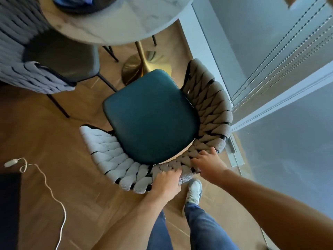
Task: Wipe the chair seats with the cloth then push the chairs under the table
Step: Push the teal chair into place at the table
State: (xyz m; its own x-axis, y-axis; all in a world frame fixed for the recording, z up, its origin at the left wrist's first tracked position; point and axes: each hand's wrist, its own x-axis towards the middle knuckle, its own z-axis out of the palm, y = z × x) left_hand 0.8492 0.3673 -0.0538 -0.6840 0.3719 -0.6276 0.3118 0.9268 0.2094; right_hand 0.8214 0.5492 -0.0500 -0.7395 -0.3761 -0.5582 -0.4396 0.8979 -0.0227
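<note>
Gripping the woven backrest (180, 170) rim: left hand (166, 184) curling over it at six o'clock, right hand (207, 164) clutching it at five. Sitting mid-frame, chair (153, 123) showing a smooth dark-teal seat (149, 116), pale grey braided wrap, front edge pointing at twelve toward the marble table (111, 24).

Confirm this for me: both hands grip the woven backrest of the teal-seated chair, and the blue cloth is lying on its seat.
Not quite. The head view shows both hands, left and right, gripping the woven backrest of the teal-seated chair, but its seat is bare. The blue cloth lies on the round marble table.
</note>
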